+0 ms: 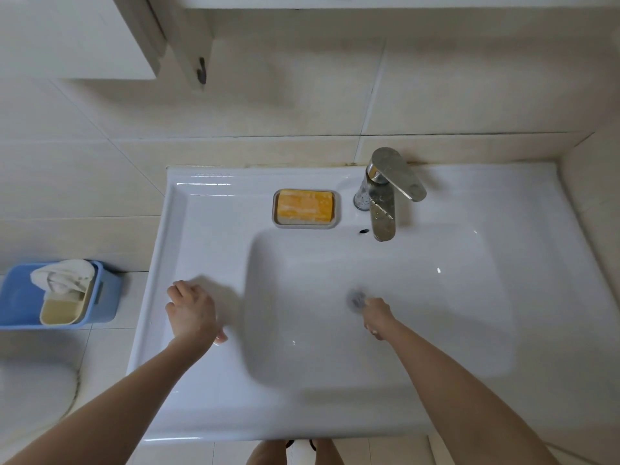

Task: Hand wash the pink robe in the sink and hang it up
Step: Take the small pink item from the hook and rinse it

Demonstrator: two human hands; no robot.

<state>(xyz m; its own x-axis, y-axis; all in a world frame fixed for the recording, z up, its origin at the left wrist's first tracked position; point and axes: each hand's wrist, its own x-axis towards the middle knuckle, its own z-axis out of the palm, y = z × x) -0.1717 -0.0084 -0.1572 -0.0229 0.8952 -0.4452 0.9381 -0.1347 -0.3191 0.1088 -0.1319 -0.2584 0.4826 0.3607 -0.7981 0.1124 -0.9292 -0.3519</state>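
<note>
No pink robe is in view. The white sink [208, 250] holds an empty basin. My right hand [375, 313] reaches down into the basin, and its fingers touch or pinch the blurred metal drain plug [356, 298] at the bottom; which of the two I cannot tell. My left hand [193, 312] rests on the flat counter left of the basin, fingers curled under, holding nothing that I can see. The chrome faucet [382, 199] stands at the back of the basin, and no water runs from it.
A yellow soap bar [305, 204] lies in a grey dish behind the basin. On the floor at left, a blue bin [20, 297] holds a white cloth and a beige container. A toilet edge [33, 394] shows lower left. A wall cabinet with a hook [201, 70] hangs above.
</note>
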